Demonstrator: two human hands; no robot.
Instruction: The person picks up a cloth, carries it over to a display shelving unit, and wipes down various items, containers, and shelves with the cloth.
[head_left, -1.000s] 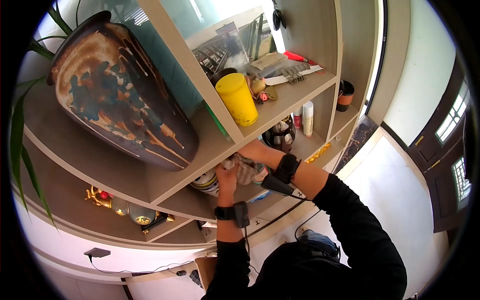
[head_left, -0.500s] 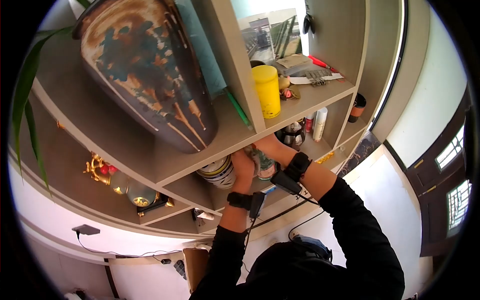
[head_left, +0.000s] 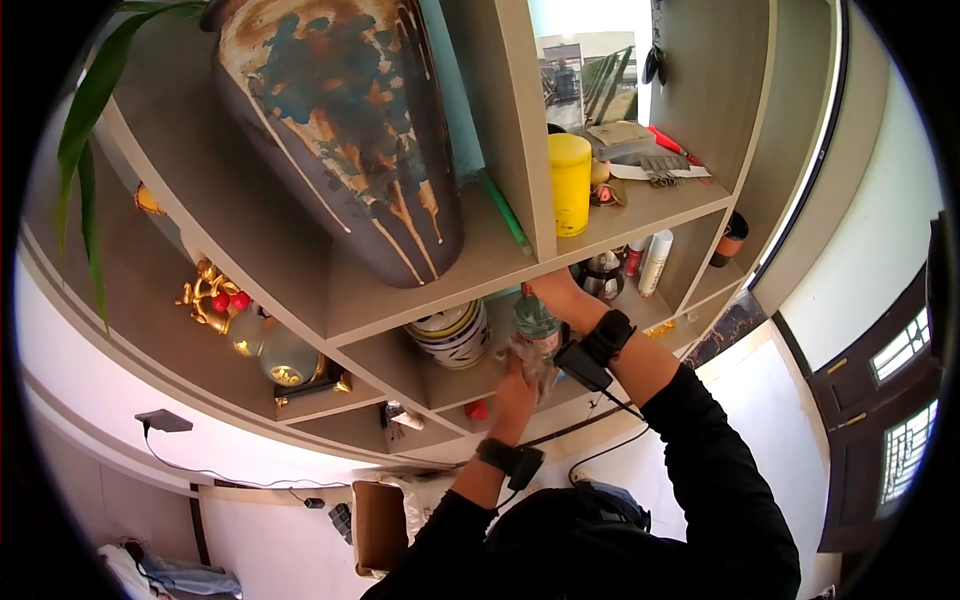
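Observation:
My left hand (head_left: pixel 516 398) is closed on a crumpled greyish cloth (head_left: pixel 530 362), which lies against the lower part of a greenish glass bottle (head_left: pixel 536 318). My right hand (head_left: pixel 553 291) grips the bottle near its neck, just beneath the shelf edge, with its fingers partly hidden. The bottle stands roughly upright in the lower compartment. To its left, a white jar with dark and yellow bands (head_left: pixel 452 335) rests untouched.
Above are a large dark vase (head_left: pixel 350 130), a green stick (head_left: pixel 507 211) and a yellow container (head_left: pixel 571 185). A glass pot (head_left: pixel 602 275) and a white spray can (head_left: pixel 655 262) stand right of my hands. Gold ornaments (head_left: pixel 212 300) sit lower left; an open box (head_left: pixel 381 528) is below.
My left hand and the cloth have moved down and away from the banded jar, uncovering more of the jar and the bottle. My right hand remains by the bottle's top. The view has shifted.

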